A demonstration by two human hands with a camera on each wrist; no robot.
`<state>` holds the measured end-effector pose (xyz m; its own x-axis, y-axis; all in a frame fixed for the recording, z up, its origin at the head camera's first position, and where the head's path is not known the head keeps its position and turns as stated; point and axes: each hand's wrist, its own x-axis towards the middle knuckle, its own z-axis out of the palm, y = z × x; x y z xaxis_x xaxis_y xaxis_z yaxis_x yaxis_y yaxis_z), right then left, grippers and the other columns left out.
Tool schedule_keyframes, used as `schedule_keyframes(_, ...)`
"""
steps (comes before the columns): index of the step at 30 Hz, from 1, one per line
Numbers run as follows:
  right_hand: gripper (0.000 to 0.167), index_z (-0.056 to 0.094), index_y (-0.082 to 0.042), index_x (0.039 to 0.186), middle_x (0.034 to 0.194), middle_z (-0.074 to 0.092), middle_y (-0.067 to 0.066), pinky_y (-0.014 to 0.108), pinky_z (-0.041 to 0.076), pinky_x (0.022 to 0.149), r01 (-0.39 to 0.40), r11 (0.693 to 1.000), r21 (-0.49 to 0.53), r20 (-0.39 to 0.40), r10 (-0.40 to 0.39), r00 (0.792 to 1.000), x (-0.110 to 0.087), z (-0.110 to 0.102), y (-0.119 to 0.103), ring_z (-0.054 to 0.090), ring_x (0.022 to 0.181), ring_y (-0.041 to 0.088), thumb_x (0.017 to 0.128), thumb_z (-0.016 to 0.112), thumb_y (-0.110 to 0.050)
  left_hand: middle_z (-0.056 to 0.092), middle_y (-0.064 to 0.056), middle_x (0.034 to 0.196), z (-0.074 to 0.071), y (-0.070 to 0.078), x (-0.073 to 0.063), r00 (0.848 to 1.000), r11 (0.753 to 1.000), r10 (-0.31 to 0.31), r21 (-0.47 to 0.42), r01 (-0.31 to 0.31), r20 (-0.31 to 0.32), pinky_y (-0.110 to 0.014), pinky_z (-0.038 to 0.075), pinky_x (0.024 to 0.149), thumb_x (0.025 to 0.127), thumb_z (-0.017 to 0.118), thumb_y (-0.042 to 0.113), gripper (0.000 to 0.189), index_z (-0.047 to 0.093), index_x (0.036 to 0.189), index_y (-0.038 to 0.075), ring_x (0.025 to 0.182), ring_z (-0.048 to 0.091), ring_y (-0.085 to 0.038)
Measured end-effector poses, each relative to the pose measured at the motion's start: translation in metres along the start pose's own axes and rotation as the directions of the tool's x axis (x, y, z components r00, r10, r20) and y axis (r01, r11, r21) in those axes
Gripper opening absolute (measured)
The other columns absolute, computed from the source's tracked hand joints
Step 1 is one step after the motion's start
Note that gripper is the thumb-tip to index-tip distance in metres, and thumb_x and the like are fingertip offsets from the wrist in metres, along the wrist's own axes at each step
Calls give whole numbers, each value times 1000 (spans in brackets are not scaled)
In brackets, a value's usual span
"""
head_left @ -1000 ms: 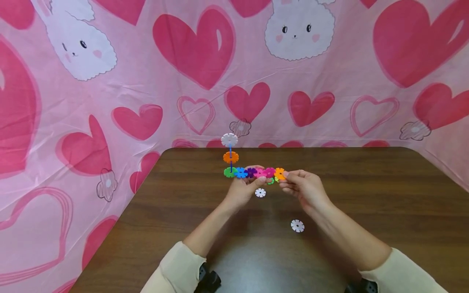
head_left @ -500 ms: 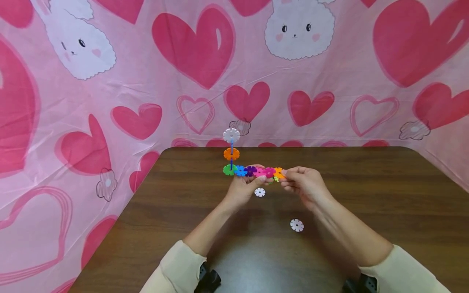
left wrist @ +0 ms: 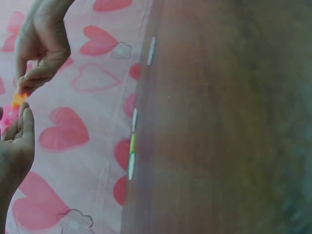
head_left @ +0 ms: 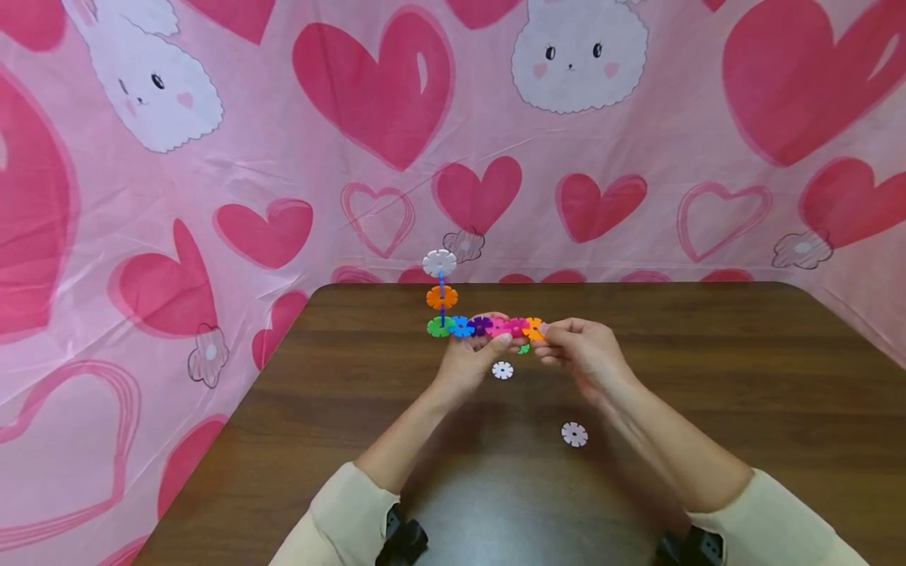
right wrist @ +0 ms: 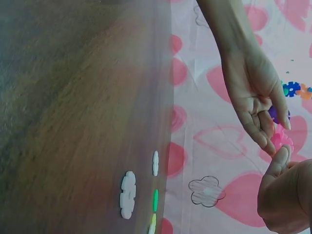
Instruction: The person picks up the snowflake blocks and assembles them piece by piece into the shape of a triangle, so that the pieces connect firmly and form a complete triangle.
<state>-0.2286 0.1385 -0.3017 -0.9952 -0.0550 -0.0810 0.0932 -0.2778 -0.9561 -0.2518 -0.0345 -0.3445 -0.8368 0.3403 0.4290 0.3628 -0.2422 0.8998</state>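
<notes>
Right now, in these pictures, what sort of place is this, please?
Probably an indoor spot arranged for tabletop play: a wood-look table, a pink heart-and-rabbit backdrop behind it and a chain of colourful notched discs suggest this.

Joined discs (head_left: 496,325) are showing many colours against pink cloth (head_left: 269,181).
They are displaying green, blue, purple, pink, magenta, orange and white, the loose discs (head_left: 575,435) white, green and yellow; the cloth is bearing deeper pink hearts (head_left: 375,90) and white rabbits (head_left: 580,82), the counter (head_left: 333,393) is showing streaked brown, and the sleeves (head_left: 343,511) cream.
</notes>
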Motion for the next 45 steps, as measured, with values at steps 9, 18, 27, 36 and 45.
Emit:
schedule_keyframes(9,14,63,-6,79,67,67,5,25,54,63,-33,998,46,112,28,993,4,-4,2,65,62,11,91,57,-7,65,-22,103,-7,3,-1,1000,998,-23,-62,22,-19,-45,45,89,91,59,16,35,48,116,-6,93,65,-27)
schedule_keyframes(18,19,57,-1,87,68,65,4,25,53,62,-13,986,-164,158,39,987,26,-28,12,62,60,11,96,50,-17,65,-23,101,-11,3,0,999,1000,-28,1,28,-29,-39,46,89,93,57,14,32,49,117,-5,88,66,-25)
schedule_keyframes(27,21,63,6,95,78,65,11,32,49,60,244,471,-848,208,-128,970,77,-60,30,59,67,21,86,64,-12,65,-25,99,-13,2,-1,995,999,-48,-3,47,-83,-39,45,90,92,57,10,29,49,116,-6,95,59,-44)
schedule_keyframes(36,19,69,0,89,79,66,5,40,46,71,273,102,-957,273,-20,962,94,-70,38,56,76,24,78,73,-15,64,-25,100,-10,1,-1,994,997,-73,7,74,-80,-37,46,90,92,57,9,29,49,115,-7,91,64,-33)
schedule_keyframes(45,24,66,2,93,83,64,8,44,45,76,290,17,-957,290,-2,957,96,-70,41,56,80,27,78,73,-16,64,-26,101,-11,1,-2,993,996,-91,-11,90,-81,-39,45,90,93,56,8,28,50,115,-6,85,67,-18)
